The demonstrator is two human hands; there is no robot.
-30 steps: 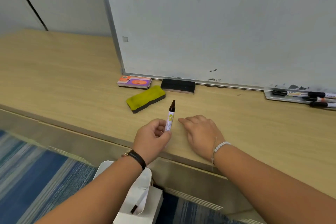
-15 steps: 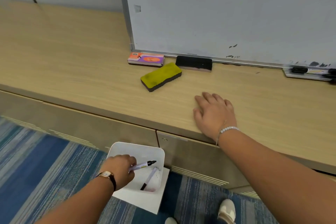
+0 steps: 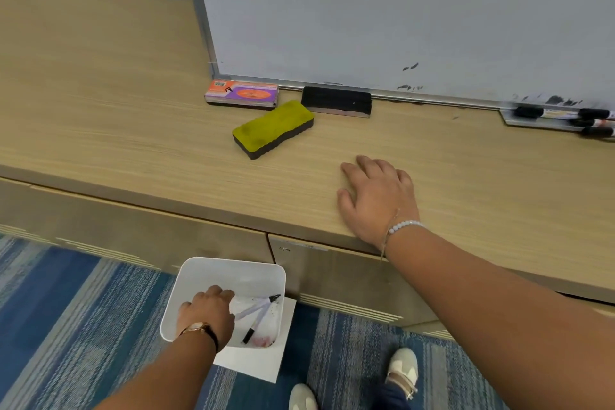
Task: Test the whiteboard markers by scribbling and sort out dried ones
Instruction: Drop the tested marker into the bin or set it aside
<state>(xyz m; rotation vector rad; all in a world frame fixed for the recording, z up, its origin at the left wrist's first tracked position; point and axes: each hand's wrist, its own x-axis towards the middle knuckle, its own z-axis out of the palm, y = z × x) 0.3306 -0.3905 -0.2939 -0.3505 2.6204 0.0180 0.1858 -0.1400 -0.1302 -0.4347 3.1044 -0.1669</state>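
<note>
Two white-barrelled markers (image 3: 256, 307) with black caps down in a white plastic bin (image 3: 233, 268) on the floor, at 6 o'clock in the view. One slanted toward 2 o'clock, cap near the bin's right wall; the other angled toward 7 o'clock, the two meeting near their upper ends.

Left hand (image 3: 206, 314) inside the same bin, knuckles up, at 9 o'clock of the markers and right against the end of the slanted one. Fingers turned under and hidden, so cannot tell whether still gripping or let go. Thin gold watch (image 3: 199, 328) on that wrist.

Right hand (image 3: 377, 200) palm down on the light wooden counter (image 3: 116, 110), close to its front edge, fingers straight and relaxed, grasping nothing. White bead bracelet (image 3: 404, 226) at the wrist.

Propped along the back of the counter, at 12 o'clock, a large whiteboard (image 3: 366, 10) with a few dark smudges low down. At its foot a flat orange-and-purple eraser (image 3: 243, 95) and a black felt eraser (image 3: 336, 100); just in front, between them, a yellow foam eraser (image 3: 271, 125) lying askew.

Far over at 3 o'clock, a grey metal tray (image 3: 519, 121) holding several black-capped pens (image 3: 559, 114).

Under the bin, a white sheet of paper (image 3: 253, 364) on blue striped carpet (image 3: 66, 309).
</note>
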